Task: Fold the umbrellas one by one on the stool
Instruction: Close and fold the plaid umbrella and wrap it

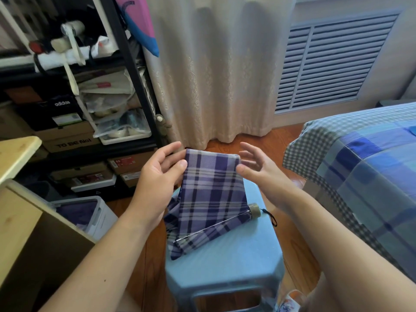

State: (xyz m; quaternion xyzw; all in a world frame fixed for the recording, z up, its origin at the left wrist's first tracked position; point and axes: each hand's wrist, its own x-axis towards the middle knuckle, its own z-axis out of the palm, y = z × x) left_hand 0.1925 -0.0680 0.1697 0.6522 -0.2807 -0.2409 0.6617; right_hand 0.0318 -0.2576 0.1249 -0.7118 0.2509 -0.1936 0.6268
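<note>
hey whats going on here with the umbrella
A person is folding a plaid umbrella on a blue stool. The left hand pinches the upper edge of a canopy panel and lifts it; the right hand is open, its thumb at the opposite corner. The handle end rests on the stool. The canopy is loose, not yet wrapped.

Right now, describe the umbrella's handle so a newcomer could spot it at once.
Start at the light blue stool in the middle of the floor, between the shelves and the bed. The purple plaid umbrella lies across its top. The handle is the short tan stub at the umbrella's right end, with a black wrist loop trailing from it.
</note>
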